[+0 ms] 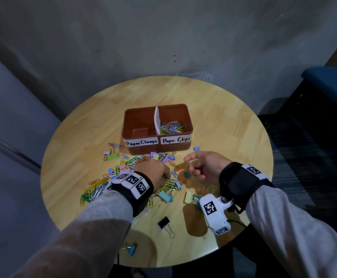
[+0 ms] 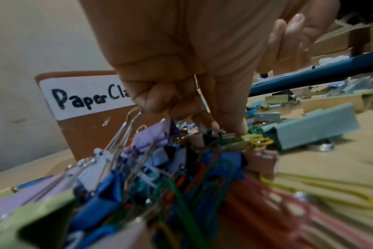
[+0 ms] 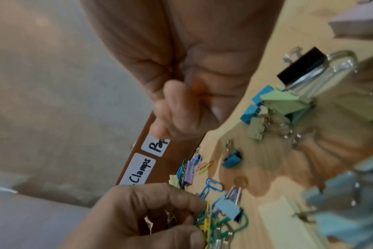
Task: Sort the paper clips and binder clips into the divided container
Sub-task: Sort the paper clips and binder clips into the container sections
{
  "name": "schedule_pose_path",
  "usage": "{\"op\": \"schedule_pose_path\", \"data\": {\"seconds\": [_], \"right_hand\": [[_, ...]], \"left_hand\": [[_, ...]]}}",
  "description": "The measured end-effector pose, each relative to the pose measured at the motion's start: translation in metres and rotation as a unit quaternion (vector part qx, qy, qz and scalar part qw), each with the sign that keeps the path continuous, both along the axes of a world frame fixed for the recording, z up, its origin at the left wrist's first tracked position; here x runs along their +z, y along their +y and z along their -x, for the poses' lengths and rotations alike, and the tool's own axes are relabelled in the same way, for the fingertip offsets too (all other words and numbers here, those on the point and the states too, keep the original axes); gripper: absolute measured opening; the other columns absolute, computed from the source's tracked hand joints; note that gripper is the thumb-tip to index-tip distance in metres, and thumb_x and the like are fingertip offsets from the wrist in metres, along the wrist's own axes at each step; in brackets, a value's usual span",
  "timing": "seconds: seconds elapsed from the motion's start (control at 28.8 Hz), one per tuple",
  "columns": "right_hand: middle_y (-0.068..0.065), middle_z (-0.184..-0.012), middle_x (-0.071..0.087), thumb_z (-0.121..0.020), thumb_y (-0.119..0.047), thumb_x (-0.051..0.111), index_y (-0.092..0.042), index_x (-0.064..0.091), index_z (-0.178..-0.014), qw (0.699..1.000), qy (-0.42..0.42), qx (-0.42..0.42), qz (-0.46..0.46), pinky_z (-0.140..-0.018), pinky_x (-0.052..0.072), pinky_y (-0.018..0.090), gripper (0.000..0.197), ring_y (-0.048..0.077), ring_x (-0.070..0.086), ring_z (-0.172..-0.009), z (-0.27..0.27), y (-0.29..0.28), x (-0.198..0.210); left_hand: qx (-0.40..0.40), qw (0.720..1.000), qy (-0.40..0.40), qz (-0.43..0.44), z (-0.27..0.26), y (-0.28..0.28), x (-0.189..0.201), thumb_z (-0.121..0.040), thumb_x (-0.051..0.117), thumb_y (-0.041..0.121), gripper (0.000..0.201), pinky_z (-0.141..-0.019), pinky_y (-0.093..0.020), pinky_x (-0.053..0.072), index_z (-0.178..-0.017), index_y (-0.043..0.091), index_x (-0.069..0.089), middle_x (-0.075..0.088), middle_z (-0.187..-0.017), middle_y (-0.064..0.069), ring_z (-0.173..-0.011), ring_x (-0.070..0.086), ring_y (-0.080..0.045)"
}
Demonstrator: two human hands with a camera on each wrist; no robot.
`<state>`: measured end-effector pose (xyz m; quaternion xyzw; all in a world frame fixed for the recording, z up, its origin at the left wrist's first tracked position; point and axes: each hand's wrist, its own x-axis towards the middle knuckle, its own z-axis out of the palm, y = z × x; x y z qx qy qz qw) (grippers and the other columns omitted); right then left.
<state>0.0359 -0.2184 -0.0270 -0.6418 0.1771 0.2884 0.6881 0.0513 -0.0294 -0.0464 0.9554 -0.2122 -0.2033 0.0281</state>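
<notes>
A brown divided container (image 1: pixel 155 151) stands mid-table. Its left half, labelled Paper Clamps, is empty, and its right half, labelled Paper Clips, holds coloured paper clips (image 1: pixel 172 127). In front of it lies a mixed pile of paper clips and binder clips (image 1: pixel 131 163). My left hand (image 1: pixel 167 175) reaches down into this pile. Its thumb and fingers pinch yellow and green paper clips (image 3: pixel 207 219), which the left wrist view shows at the fingertips (image 2: pixel 234 133). My right hand (image 1: pixel 191 167) hovers above the table right of the pile. Its fingers are curled on a small orange thing (image 3: pixel 197 91), seemingly a paper clip.
Loose binder clips lie around: a black one (image 1: pixel 164 222), a blue one (image 1: pixel 131 249) near the front edge, a yellow and teal pair (image 1: pixel 190 197), and a small blue one (image 1: pixel 196 148) beside the container. The wooden table (image 1: pixel 233 137) is round. A dark blue seat (image 1: pixel 328 81) stands to the right.
</notes>
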Motion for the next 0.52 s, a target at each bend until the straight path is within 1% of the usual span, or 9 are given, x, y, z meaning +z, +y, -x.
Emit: {"op": "schedule_pose_path", "data": {"seconds": [0.07, 0.14, 0.21, 0.28, 0.31, 0.35, 0.42, 0.45, 0.52], "right_hand": [[0.007, -0.061, 0.044, -0.085, 0.014, 0.022, -0.007, 0.056, -0.081, 0.999, 0.004, 0.023, 0.043, -0.036, 0.021, 0.014, 0.039, 0.011, 0.031, -0.041, 0.000, 0.005, -0.002], [0.003, -0.056, 0.045, -0.085, 0.010, 0.028, -0.010, 0.059, -0.074, 0.984, -0.019, 0.087, 0.155, -0.035, 0.020, 0.014, 0.038, 0.011, 0.030, -0.037, 0.001, 0.013, 0.003], [-0.004, -0.053, 0.053, -0.089, 0.004, 0.039, -0.011, 0.063, -0.077, 0.944, -0.067, 0.155, 0.282, -0.037, 0.031, 0.016, 0.031, 0.008, 0.044, -0.041, 0.003, 0.025, 0.006], [-0.004, -0.076, 0.064, -0.089, -0.007, 0.053, -0.015, 0.064, -0.082, 0.890, -0.139, 0.200, 0.385, -0.060, 0.041, 0.018, 0.015, 0.011, 0.059, -0.071, 0.002, 0.033, 0.000], [-0.001, -0.088, 0.065, -0.087, -0.013, 0.060, -0.017, 0.063, -0.083, 0.858, -0.159, 0.229, 0.431, -0.069, 0.042, 0.021, 0.006, 0.015, 0.060, -0.085, 0.002, 0.036, 0.000], [0.002, -0.096, 0.065, -0.084, -0.018, 0.066, -0.017, 0.063, -0.086, 0.827, -0.174, 0.255, 0.471, -0.073, 0.043, 0.024, 0.004, 0.019, 0.060, -0.092, 0.003, 0.040, 0.001], [0.004, -0.101, 0.063, -0.079, -0.024, 0.073, -0.016, 0.064, -0.098, 0.782, -0.173, 0.303, 0.517, -0.073, 0.046, 0.028, 0.022, 0.023, 0.060, -0.094, 0.004, 0.044, 0.003], [0.004, -0.101, 0.063, -0.078, -0.026, 0.075, -0.017, 0.063, -0.102, 0.769, -0.171, 0.320, 0.527, -0.072, 0.045, 0.028, 0.028, 0.023, 0.059, -0.091, 0.004, 0.046, 0.004], [0.004, -0.098, 0.061, -0.078, -0.029, 0.075, -0.017, 0.062, -0.102, 0.748, -0.188, 0.339, 0.539, -0.069, 0.043, 0.028, 0.030, 0.023, 0.055, -0.085, 0.003, 0.051, 0.004]], "left_hand": [[0.004, 1.000, -0.005, 0.001, 0.001, 0.000, -0.002, -0.087, 0.066, 0.023, 0.013, -0.082, -0.033, 0.054, -0.098, 0.030, 0.070, 0.068, -0.104, 0.007, -0.099, 0.063, -0.019], [0.000, 1.000, -0.004, -0.001, 0.002, 0.001, -0.003, -0.087, 0.063, 0.020, 0.010, -0.080, -0.034, 0.054, -0.089, 0.029, 0.066, 0.068, -0.098, 0.006, -0.095, 0.063, -0.019], [-0.004, 1.000, -0.008, 0.005, 0.003, 0.002, -0.004, -0.085, 0.059, 0.014, 0.014, -0.076, -0.035, 0.055, -0.080, 0.027, 0.063, 0.065, -0.092, 0.006, -0.090, 0.063, -0.020], [-0.004, 0.999, -0.018, 0.035, 0.004, 0.005, -0.004, -0.085, 0.056, 0.012, 0.015, -0.075, -0.036, 0.054, -0.078, 0.023, 0.062, 0.060, -0.091, 0.005, -0.087, 0.060, -0.021], [-0.002, 0.998, -0.020, 0.055, 0.005, 0.006, -0.004, -0.086, 0.055, 0.013, 0.014, -0.075, -0.037, 0.052, -0.079, 0.023, 0.062, 0.059, -0.092, 0.004, -0.086, 0.059, -0.021], [0.004, 0.997, -0.019, 0.075, 0.005, 0.007, -0.002, -0.088, 0.055, 0.014, 0.012, -0.075, -0.035, 0.051, -0.080, 0.022, 0.061, 0.060, -0.091, 0.004, -0.086, 0.058, -0.021], [0.043, 0.991, -0.010, 0.129, 0.006, 0.011, 0.002, -0.088, 0.056, 0.014, 0.010, -0.072, -0.032, 0.049, -0.082, 0.021, 0.061, 0.064, -0.087, 0.002, -0.083, 0.060, -0.021], [0.080, 0.983, -0.001, 0.166, 0.006, 0.014, 0.006, -0.087, 0.058, 0.013, 0.011, -0.071, -0.030, 0.048, -0.081, 0.021, 0.061, 0.066, -0.085, 0.001, -0.082, 0.061, -0.021], [0.159, 0.956, 0.015, 0.246, 0.008, 0.019, 0.013, -0.087, 0.058, 0.009, 0.014, -0.068, -0.028, 0.048, -0.081, 0.022, 0.061, 0.067, -0.083, -0.003, -0.078, 0.063, -0.022]]}}
